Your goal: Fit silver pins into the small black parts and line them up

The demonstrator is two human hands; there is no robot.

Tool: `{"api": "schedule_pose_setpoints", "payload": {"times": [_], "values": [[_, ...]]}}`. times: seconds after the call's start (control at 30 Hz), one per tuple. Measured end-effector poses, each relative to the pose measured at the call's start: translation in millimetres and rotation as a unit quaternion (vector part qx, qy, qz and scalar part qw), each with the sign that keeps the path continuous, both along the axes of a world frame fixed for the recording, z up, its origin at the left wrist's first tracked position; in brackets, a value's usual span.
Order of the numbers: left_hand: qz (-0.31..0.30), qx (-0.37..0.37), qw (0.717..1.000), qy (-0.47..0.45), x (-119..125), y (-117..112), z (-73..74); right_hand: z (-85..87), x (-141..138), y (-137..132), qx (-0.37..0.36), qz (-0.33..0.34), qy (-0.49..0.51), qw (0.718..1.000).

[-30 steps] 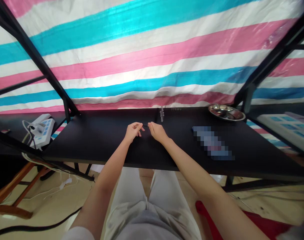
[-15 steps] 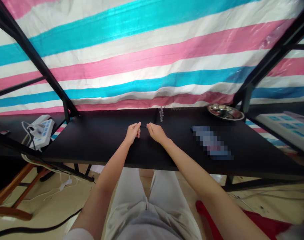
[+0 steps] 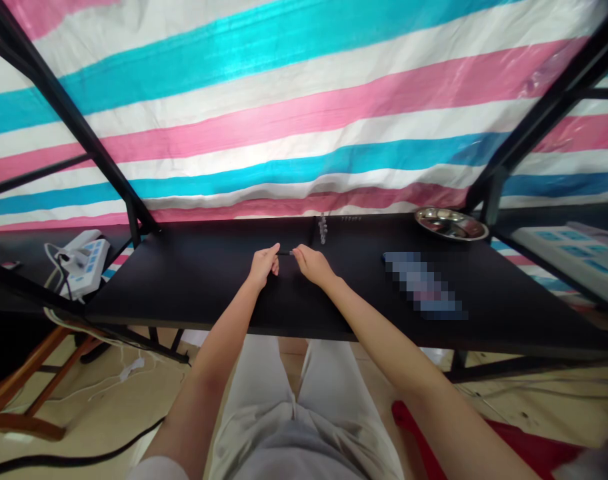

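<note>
Over the middle of a black table point(image 3: 194, 280), my left hand point(image 3: 264, 263) and my right hand point(image 3: 309, 264) meet fingertip to fingertip. Both hands pinch the ends of a short thin dark piece point(image 3: 285, 253) stretched between them; it is too small to name. Just behind the right hand stands a small cluster of clear beads point(image 3: 323, 229) near the table's back edge. Both forearms reach forward from my lap.
A metal dish point(image 3: 451, 224) sits at the table's back right, with a blurred flat object point(image 3: 424, 285) in front of it. A white power strip point(image 3: 81, 263) with cables lies to the left. Black frame bars point(image 3: 64, 110) and a striped tarp point(image 3: 304, 113) surround the table.
My left hand's fingers have curled in and drawn closer to the right hand, narrowing the gap between them. The right hand has shifted slightly left.
</note>
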State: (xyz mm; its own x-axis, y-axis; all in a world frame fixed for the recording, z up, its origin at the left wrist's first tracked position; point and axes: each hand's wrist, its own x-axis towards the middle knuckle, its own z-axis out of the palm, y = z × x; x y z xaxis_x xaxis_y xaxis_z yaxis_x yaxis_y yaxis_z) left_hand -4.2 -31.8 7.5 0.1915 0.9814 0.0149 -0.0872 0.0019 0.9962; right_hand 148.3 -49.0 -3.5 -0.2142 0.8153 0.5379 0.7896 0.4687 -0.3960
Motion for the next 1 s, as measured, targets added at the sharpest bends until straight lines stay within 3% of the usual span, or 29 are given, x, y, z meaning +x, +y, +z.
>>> {"api": "schedule_pose_setpoints", "payload": {"times": [0.33,0.57,0.87,1.0], "values": [[0.071,-0.018,0.997,-0.009,-5,5,-2.3,2.2,8,0,-0.036,0.000,0.068,0.997],[0.069,-0.013,0.997,0.011,-5,5,-1.6,4.2,7,-1,-0.036,0.043,0.056,0.997],[0.031,0.118,0.984,0.133,-3,3,-8.0,-2.4,11,4,-0.020,0.059,0.040,0.997],[0.022,0.125,0.985,0.117,-3,3,-8.8,-4.3,11,5,-0.023,0.058,0.035,0.997]]}}
